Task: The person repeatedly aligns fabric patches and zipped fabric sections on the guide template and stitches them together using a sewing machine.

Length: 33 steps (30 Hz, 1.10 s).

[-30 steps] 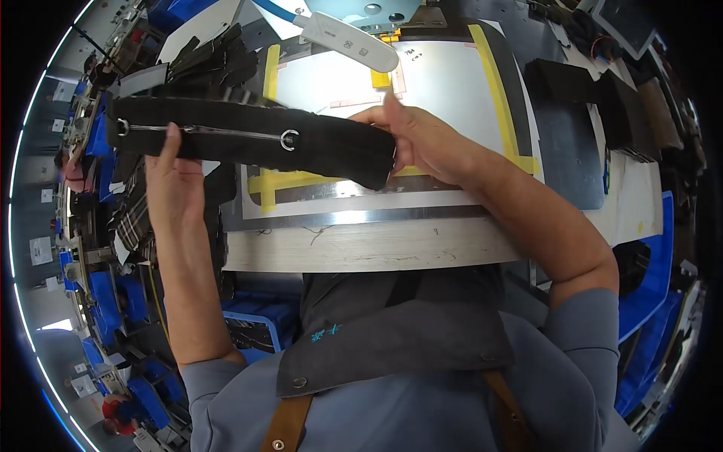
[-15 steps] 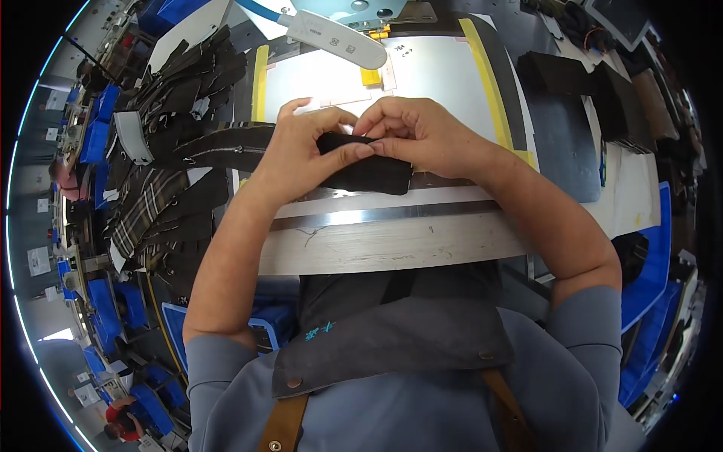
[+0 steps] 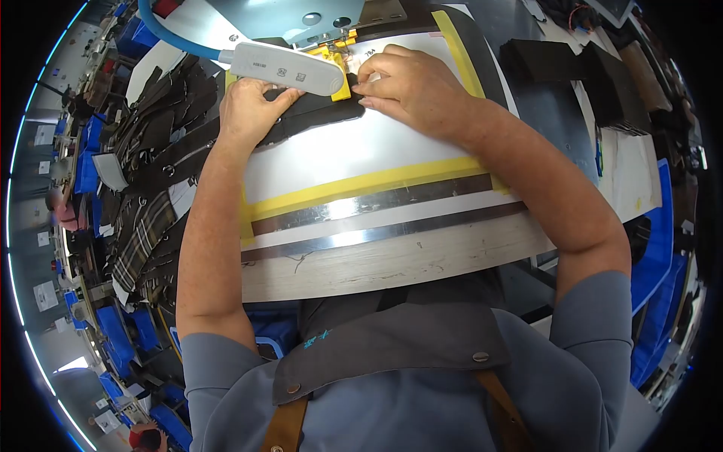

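A long black fabric strip (image 3: 320, 114) lies across the white board (image 3: 361, 151), its right end at a yellow machine part (image 3: 341, 84). My left hand (image 3: 248, 113) grips the strip from the left, with the thumb along its upper side and the other fingers partly hidden. My right hand (image 3: 418, 87) pinches the strip's right end between thumb and fingers, just right of the yellow part. A white lamp head (image 3: 286, 68) hangs over the strip and covers some of it.
Dark fabric pieces (image 3: 162, 113) and a plaid piece (image 3: 143, 241) are heaped at left. Yellow tape (image 3: 369, 184) edges the board. The light-blue machine body (image 3: 279, 19) stands behind. Black blocks (image 3: 614, 87) stand at right. People work at the far left.
Both hands have moved forward, away from my body, with the black fabric strip. Its right end, folded between my fingers before, now lies flatter by the yellow machine part. My view has shifted.
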{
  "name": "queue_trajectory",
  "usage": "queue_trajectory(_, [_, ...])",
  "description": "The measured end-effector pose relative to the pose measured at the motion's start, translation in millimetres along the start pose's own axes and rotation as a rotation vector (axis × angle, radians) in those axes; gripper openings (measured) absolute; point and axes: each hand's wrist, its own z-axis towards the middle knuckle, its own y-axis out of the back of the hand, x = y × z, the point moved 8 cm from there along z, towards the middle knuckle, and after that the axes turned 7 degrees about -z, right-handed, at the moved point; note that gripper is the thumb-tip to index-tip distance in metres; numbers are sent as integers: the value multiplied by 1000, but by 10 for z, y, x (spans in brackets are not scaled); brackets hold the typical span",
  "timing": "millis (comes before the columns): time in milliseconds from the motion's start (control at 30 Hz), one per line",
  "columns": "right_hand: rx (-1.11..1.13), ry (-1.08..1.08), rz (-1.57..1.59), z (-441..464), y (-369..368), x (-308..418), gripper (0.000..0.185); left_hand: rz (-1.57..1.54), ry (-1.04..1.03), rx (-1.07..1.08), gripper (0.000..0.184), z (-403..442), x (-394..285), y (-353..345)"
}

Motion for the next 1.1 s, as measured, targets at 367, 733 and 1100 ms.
queue_trajectory(367, [-52, 36, -178, 34, -86, -130, 23, 119, -134, -75, 34, 6, -122, -109])
queue_trajectory(733, [-96, 18, -237, 9, -45, -142, 24, -253, -221, 90, 34, -71, -232, -399])
queue_trajectory(1100, [-17, 72, -96, -33, -51, -124, 23, -228, -162, 93, 35, -81, -209, -391])
